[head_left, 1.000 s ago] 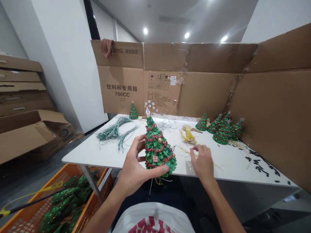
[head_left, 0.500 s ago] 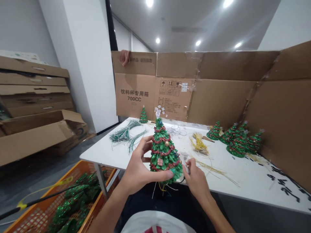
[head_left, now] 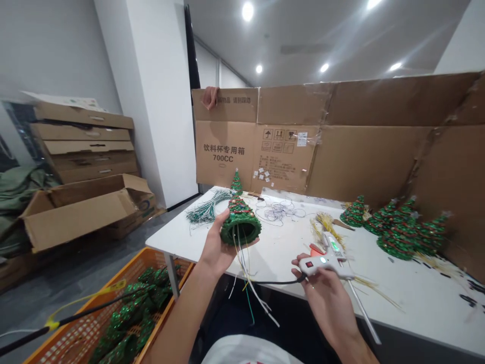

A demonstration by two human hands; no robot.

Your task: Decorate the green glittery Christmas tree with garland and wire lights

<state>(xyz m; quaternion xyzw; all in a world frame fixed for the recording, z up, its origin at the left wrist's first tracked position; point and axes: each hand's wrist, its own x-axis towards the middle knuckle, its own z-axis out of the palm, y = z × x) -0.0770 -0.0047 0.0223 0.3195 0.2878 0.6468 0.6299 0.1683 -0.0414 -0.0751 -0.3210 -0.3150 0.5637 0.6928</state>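
My left hand (head_left: 216, 247) is closed around a small green Christmas tree ornament (head_left: 239, 210) with red garland. The tree is tipped so its hollow base faces me, and several white, green and yellow wires (head_left: 250, 283) hang out of the opening. In my right hand (head_left: 329, 298) lies a white hot glue gun (head_left: 322, 263) with an orange trigger and a lit display. A clear glue stick (head_left: 364, 311) sticks out of its back end, and a black cord runs from it toward the left.
Green wire bundle (head_left: 206, 207), tangled thin wires (head_left: 280, 210) and yellow wires (head_left: 328, 227) lie on the white table (head_left: 170, 235). Finished-looking trees (head_left: 401, 230) stand at right. An orange crate (head_left: 71, 331) holds more green trees. Cardboard (head_left: 364, 151) walls the back; another person's hand (head_left: 209, 97) grips its top.
The tree was upright and is now tipped with its hollow base toward me. My right hand has moved right and now shows the glue gun plainly. The view has shifted left.
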